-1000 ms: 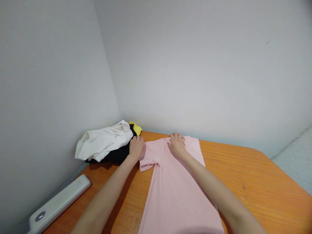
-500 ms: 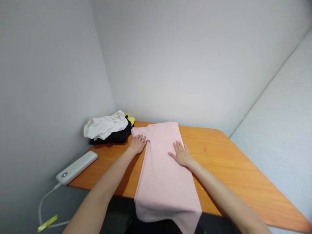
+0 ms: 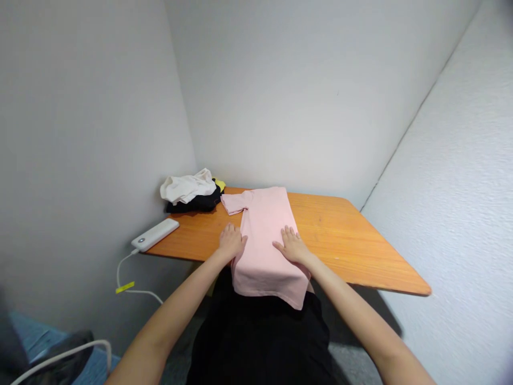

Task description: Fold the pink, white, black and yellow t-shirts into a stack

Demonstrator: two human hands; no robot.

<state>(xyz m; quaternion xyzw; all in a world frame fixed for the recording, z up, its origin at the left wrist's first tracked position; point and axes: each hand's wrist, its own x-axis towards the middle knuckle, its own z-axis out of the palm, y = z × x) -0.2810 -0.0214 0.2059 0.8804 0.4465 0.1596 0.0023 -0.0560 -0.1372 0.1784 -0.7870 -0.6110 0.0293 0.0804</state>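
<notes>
A pink T-shirt [image 3: 264,235], folded lengthwise, lies on the table with one short sleeve out to the left. Its lower end hangs over the front edge toward my lap. My left hand [image 3: 232,241] rests by the shirt's left edge, fingers on the wood and thumb touching the cloth. It looks open, though its fingertips are foreshortened. On the right side of the shirt my right hand [image 3: 294,246] lies flat, palm down, with its fingers spread.
White, black and yellow clothes [image 3: 188,187] are heaped at the table's back left corner. A white power bank [image 3: 155,235] with a white cable [image 3: 120,264] lies at the left edge of the wooden table [image 3: 344,240]. Walls stand behind and on both sides.
My left hand has slid from the sleeve down the shirt's left edge, toward me. My right hand stays on the shirt's right side. The view has tilted down and drawn back.
</notes>
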